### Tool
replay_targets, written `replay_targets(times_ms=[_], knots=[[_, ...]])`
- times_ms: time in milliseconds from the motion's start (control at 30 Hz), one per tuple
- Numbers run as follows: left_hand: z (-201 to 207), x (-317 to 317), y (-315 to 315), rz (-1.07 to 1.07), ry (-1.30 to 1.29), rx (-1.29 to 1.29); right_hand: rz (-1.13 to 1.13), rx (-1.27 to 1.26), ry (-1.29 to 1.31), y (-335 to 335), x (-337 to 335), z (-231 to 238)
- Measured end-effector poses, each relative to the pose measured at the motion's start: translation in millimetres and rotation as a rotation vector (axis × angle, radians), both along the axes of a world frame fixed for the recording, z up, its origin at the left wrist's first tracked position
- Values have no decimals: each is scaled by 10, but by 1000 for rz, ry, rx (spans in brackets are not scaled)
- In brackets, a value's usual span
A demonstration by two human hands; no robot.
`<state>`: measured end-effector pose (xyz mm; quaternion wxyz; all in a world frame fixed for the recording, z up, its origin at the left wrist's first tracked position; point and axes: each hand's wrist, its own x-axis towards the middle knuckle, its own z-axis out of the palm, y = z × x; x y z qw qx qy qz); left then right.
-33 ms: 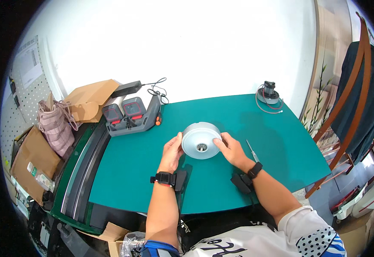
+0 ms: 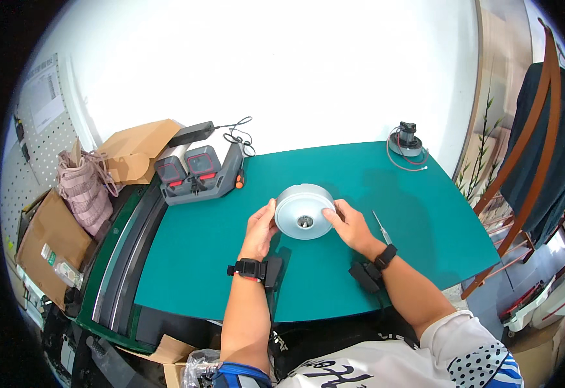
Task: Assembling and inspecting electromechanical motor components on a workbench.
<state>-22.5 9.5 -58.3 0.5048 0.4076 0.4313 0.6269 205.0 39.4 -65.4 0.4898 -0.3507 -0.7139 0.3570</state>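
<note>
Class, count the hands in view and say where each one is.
2: the left hand is at the left edge of the round part, and the right hand is at its right edge. Some fingers are hidden.

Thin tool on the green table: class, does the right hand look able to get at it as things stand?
Probably yes, once freed: the right hand is holding the round part, but the thin tool lies close to its right, with nothing seen between them.

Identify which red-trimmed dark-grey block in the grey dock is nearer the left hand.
Right dark-grey block; its twin sits left, nearer the brown cardboard box.
</note>
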Motion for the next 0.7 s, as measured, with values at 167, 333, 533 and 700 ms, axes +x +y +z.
replay_targets(times_ms=[167, 333, 533, 700], knots=[[-88, -98, 37, 21, -12, -65, 47, 72, -23, -122, -23, 43], [8, -29, -13, 44, -68, 32, 85, 103, -60, -119, 21, 44], [6, -63, -46, -31, -11, 189, 94, 110, 30, 15, 46, -59], [-4, -84, -48, -130, -41, 169, 96, 72, 47, 133, 92, -143]])
